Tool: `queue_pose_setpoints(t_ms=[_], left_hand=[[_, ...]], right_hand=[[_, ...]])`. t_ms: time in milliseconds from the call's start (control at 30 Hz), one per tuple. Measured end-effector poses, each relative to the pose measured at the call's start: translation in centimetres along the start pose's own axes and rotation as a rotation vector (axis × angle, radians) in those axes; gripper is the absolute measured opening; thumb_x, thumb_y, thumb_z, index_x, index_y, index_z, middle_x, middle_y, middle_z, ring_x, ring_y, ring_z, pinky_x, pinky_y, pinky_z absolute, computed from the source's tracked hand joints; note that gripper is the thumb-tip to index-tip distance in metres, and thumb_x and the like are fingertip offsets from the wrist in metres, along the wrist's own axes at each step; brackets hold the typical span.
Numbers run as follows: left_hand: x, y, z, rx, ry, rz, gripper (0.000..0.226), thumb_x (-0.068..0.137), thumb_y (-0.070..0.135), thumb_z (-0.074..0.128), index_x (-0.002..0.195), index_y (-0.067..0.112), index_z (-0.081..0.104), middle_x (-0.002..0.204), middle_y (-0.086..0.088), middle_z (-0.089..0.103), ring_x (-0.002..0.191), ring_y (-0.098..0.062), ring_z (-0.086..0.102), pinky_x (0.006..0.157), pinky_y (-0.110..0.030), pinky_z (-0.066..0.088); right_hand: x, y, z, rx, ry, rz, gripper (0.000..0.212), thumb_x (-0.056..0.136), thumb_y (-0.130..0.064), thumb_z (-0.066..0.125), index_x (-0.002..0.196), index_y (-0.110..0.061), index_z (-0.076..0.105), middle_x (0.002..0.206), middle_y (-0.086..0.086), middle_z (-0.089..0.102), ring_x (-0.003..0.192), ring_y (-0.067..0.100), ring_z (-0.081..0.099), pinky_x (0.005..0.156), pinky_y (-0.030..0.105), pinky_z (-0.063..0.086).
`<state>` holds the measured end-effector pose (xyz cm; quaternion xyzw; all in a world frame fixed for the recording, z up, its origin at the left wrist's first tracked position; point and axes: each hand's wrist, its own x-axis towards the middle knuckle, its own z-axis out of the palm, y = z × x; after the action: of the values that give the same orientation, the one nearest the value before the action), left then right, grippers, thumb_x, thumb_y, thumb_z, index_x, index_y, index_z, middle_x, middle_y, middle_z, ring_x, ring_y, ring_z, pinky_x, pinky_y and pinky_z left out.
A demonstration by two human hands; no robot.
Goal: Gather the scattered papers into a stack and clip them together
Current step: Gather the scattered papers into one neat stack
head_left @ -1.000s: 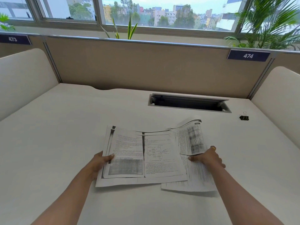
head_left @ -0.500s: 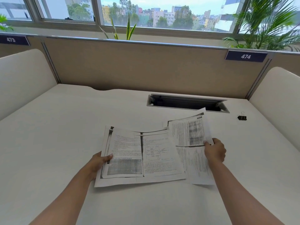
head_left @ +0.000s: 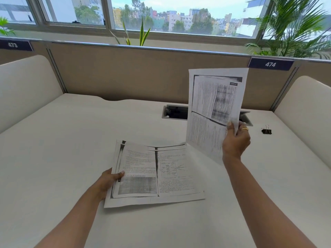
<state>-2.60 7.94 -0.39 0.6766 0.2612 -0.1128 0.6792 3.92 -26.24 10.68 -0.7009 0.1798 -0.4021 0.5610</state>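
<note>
On the pale, matte worktop, a small stack of printed sheets lies flat near the front edge, its left side pinched by the left hand, thumb on top and fingers underneath. Up and to the right, the right hand is closed on the lower right edge of two more printed pages, holding them upright and clear of the surface; a gold ring shows on one finger. Further right, a black binder clip sits alone on the worktop, well apart from both sets of paper. Behind the raised pages a rectangular cable tray is cut into the surface. Tan partition panels fence the desk at the back, with cream curved dividers at each side and number plates reading 473 and 474. Above them run wide windows onto city buildings, with a palm and a spiky plant on the sill
</note>
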Motion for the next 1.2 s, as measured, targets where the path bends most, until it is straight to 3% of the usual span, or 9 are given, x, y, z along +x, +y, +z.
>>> queue_pose_setpoints(t_ms=[200,267,400,500,667,833,1000,1067,1200], left_hand=[[0.0,-0.1,0.2,-0.001,-0.006,0.004,0.039,0.087,0.009,0.06,0.123,-0.003,0.05,0.115,-0.023,0.063,0.1,-0.038,0.063,0.092,-0.048,0.049],[0.1,-0.1,0.2,-0.012,-0.005,0.006,0.039,0.087,0.009,0.06,0.123,-0.003,0.05,0.114,-0.023,0.063,0.099,-0.037,0.063,0.09,-0.047,0.05],[0.3,-0.2,0.1,-0.013,-0.011,0.008,0.04,0.086,0.01,0.061,0.124,-0.002,0.05,0.113,-0.022,0.064,0.094,-0.035,0.064,0.082,-0.042,0.053],[0.4,-0.2,0.2,-0.016,-0.016,0.02,0.034,0.088,0.009,0.059,0.12,0.0,0.051,0.107,-0.02,0.065,0.091,-0.034,0.063,0.08,-0.04,0.052],[0.3,-0.3,0.0,0.002,-0.016,0.017,0.043,0.087,0.011,0.06,0.125,-0.003,0.048,0.117,-0.023,0.062,0.101,-0.037,0.062,0.092,-0.048,0.049],[0.2,-0.2,-0.1,0.009,-0.021,0.017,0.043,0.087,0.012,0.061,0.126,-0.001,0.048,0.117,-0.024,0.061,0.101,-0.038,0.062,0.082,-0.043,0.053],[0.2,-0.2,-0.3,0.022,-0.043,0.006,0.04,0.087,0.013,0.06,0.124,0.0,0.051,0.114,-0.022,0.064,0.1,-0.038,0.063,0.092,-0.052,0.049],[0.0,-0.2,-0.3,0.014,-0.052,0.002,0.037,0.087,0.012,0.06,0.121,0.0,0.053,0.113,-0.023,0.064,0.1,-0.039,0.063,0.092,-0.053,0.048],[0.0,-0.2,-0.2,0.005,-0.058,0.01,0.035,0.087,0.011,0.059,0.12,0.0,0.053,0.111,-0.023,0.065,0.099,-0.038,0.064,0.086,-0.05,0.052]], right_hand=[[-1.1,-1.3,1.4,0.183,-0.05,0.067,0.012,0.091,-0.022,0.056,0.095,-0.012,0.059,0.087,0.001,0.061,0.08,0.013,0.054,0.065,0.008,0.043],[-1.8,-1.0,1.8,0.277,-0.088,0.2,0.003,0.092,-0.02,0.054,0.09,-0.018,0.057,0.087,-0.001,0.062,0.083,0.015,0.057,0.074,0.02,0.05],[-3.6,0.4,2.1,0.41,-0.219,0.525,0.018,0.094,-0.012,0.049,0.08,-0.022,0.056,0.083,-0.003,0.061,0.079,0.017,0.058,0.084,0.039,0.051],[-5.1,1.5,1.9,0.505,-0.353,0.692,0.017,0.094,-0.009,0.046,0.086,-0.018,0.057,0.088,0.002,0.062,0.079,0.02,0.059,0.079,0.039,0.051],[-6.7,2.7,1.4,0.534,-0.467,0.808,0.02,0.095,-0.006,0.042,0.089,-0.015,0.058,0.088,0.004,0.064,0.08,0.02,0.06,0.076,0.037,0.051],[-6.9,3.0,1.3,0.511,-0.549,0.82,0.02,0.096,-0.005,0.04,0.092,-0.013,0.058,0.092,0.006,0.063,0.082,0.021,0.06,0.074,0.037,0.05],[-6.5,2.8,1.2,0.408,-0.636,0.778,0.017,0.095,-0.007,0.042,0.099,-0.011,0.058,0.092,0.008,0.065,0.082,0.022,0.062,0.072,0.038,0.052],[-6.0,2.4,1.0,0.28,-0.695,0.697,0.016,0.095,-0.009,0.044,0.102,-0.009,0.058,0.092,0.009,0.066,0.08,0.023,0.063,0.068,0.037,0.052],[-4.0,1.3,1.0,-0.131,-0.824,0.44,0.015,0.096,-0.019,0.044,0.093,-0.013,0.058,0.096,0.009,0.065,0.083,0.024,0.061,0.077,0.035,0.05]])
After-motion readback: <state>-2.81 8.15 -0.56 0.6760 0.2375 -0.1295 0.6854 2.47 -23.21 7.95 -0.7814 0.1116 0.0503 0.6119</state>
